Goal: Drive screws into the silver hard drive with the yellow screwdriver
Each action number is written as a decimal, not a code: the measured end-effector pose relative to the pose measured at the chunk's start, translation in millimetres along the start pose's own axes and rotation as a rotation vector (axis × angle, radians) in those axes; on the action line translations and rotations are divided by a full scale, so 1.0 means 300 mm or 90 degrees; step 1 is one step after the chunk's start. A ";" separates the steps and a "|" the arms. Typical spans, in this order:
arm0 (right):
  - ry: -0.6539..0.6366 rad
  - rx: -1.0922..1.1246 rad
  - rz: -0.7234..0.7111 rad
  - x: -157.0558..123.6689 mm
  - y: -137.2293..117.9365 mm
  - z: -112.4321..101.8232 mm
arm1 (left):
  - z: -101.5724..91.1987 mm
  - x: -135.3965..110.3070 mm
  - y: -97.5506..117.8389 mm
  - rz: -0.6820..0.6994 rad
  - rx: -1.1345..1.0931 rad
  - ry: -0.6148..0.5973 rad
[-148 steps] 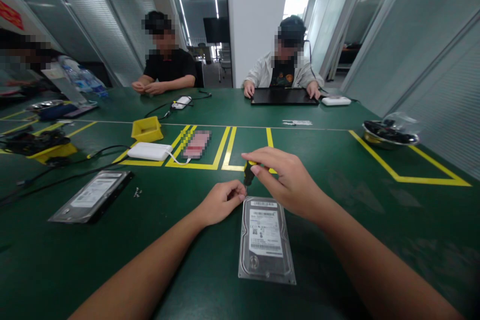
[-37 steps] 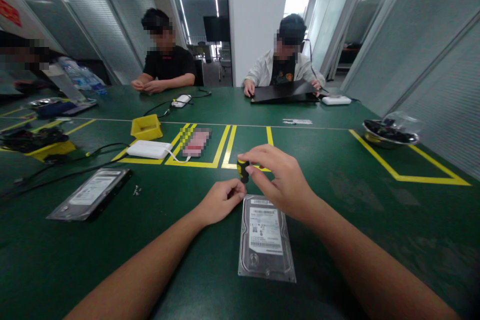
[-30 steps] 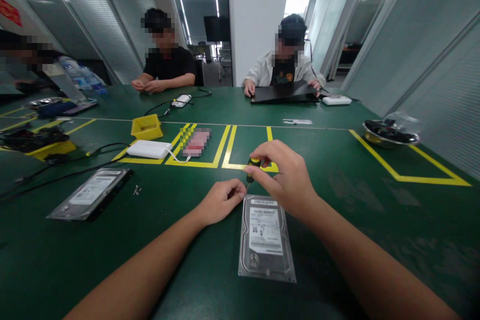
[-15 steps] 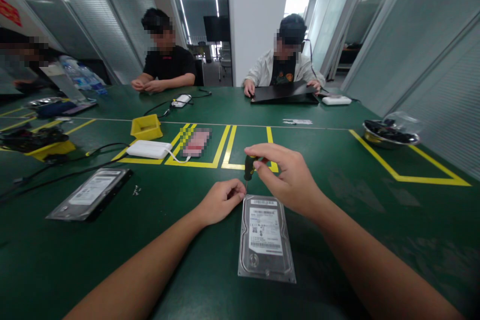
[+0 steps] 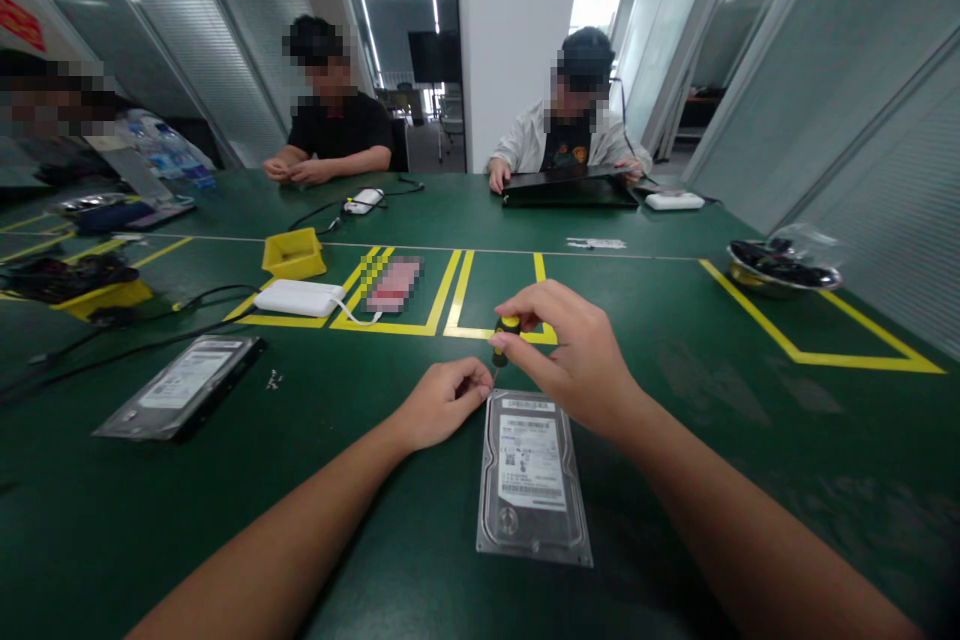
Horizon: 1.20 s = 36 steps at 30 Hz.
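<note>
Right hand curls tighter now on the black-and-yellow screwdriver, left hand bunched narrow by the silver rectangular hard drive. Round metal bowl near the tabletop's right edge holds black stuff.

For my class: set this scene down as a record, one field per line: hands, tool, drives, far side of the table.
Near drive: flat on the green table, label up
Right hand: grips a yellow and black screwdriver, angled down toward that drive's upper-left corner
Left hand: curled beside the screwdriver's shaft; exact contact unclear
Second drive: further left, label up
Far side: a co-worker holding a black panel
</note>
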State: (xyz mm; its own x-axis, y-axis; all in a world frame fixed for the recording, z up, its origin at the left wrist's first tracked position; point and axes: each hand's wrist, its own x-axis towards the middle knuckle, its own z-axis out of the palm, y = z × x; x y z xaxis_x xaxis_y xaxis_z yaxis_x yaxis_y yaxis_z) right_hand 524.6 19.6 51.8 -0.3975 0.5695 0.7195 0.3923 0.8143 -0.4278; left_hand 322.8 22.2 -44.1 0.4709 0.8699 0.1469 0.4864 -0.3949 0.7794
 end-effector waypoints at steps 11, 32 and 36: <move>-0.012 0.021 0.016 0.004 0.000 0.000 | 0.000 -0.001 -0.003 -0.002 -0.008 0.001; -0.076 0.057 0.024 0.016 -0.011 -0.032 | -0.004 0.000 0.003 -0.008 -0.008 -0.009; -0.062 0.068 0.010 0.014 -0.002 -0.027 | -0.003 0.000 0.001 -0.004 -0.010 -0.004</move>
State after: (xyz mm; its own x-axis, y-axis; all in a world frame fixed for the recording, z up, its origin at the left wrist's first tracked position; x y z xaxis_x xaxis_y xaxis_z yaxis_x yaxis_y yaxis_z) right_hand 529.4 20.6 59.6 -0.4730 0.5867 0.6573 0.3105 0.8092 -0.4988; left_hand 322.4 22.3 -43.2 0.4722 0.8705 0.1385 0.4779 -0.3849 0.7896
